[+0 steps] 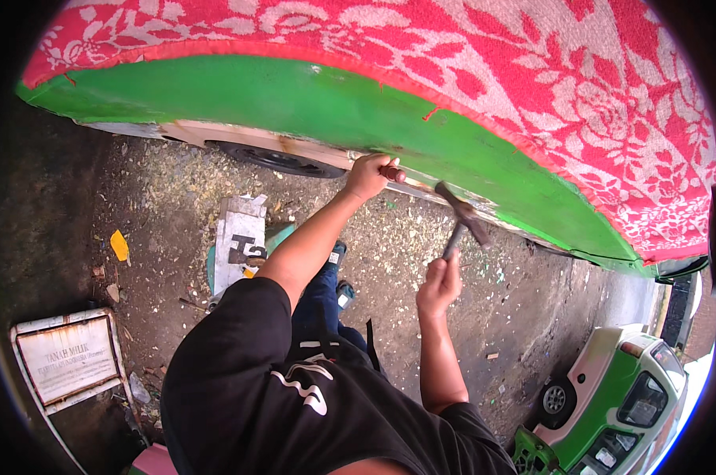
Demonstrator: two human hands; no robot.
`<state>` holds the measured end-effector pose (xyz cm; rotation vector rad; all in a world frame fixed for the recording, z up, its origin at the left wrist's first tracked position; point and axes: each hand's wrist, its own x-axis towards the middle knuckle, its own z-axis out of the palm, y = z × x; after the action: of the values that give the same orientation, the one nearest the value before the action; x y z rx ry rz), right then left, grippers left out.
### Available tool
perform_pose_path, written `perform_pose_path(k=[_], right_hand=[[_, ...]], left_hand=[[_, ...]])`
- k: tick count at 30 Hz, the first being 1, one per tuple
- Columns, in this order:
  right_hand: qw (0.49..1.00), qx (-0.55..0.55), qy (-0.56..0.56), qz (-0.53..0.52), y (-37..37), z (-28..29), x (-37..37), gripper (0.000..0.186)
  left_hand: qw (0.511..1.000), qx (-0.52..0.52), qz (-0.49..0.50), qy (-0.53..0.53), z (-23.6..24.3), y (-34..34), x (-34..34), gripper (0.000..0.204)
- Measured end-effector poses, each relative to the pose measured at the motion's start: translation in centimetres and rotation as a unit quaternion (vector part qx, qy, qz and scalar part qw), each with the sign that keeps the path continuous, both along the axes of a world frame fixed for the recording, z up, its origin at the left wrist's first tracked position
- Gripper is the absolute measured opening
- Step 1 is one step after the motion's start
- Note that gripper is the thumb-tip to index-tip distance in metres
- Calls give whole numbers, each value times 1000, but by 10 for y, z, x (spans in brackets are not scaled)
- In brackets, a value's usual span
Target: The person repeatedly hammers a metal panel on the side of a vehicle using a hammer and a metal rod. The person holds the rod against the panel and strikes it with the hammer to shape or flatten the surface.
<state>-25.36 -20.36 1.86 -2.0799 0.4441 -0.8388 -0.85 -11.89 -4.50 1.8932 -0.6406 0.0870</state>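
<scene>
My left hand grips a short tool with a reddish-brown handle against the lower side of a green vehicle body, where paint is worn to cream and bare patches. My right hand holds a hammer by its shaft, with the head just right of the left hand, near the panel. Whether the head touches the panel I cannot tell. A red-and-white floral cloth covers the upper part of the vehicle.
A dark wheel sits under the vehicle. Scraps and a white lettered board lie on the dirty ground. A rusty framed sign stands at lower left, and a green-and-white van at lower right.
</scene>
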Motion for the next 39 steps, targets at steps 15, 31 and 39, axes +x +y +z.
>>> perform_pose_path(k=[15,31,39], right_hand=[[959,238,152,-37,0,21,-19,38],[937,287,200,-20,12,18,-41,39],[932,295,210,-21,13,16,-53,39]], left_hand=[[989,-61,-27,-130,-25,46,-47,25],[987,-142,-42,62,-30,100,-61,12],[983,-175,-30,54,-36,92,-50,12]])
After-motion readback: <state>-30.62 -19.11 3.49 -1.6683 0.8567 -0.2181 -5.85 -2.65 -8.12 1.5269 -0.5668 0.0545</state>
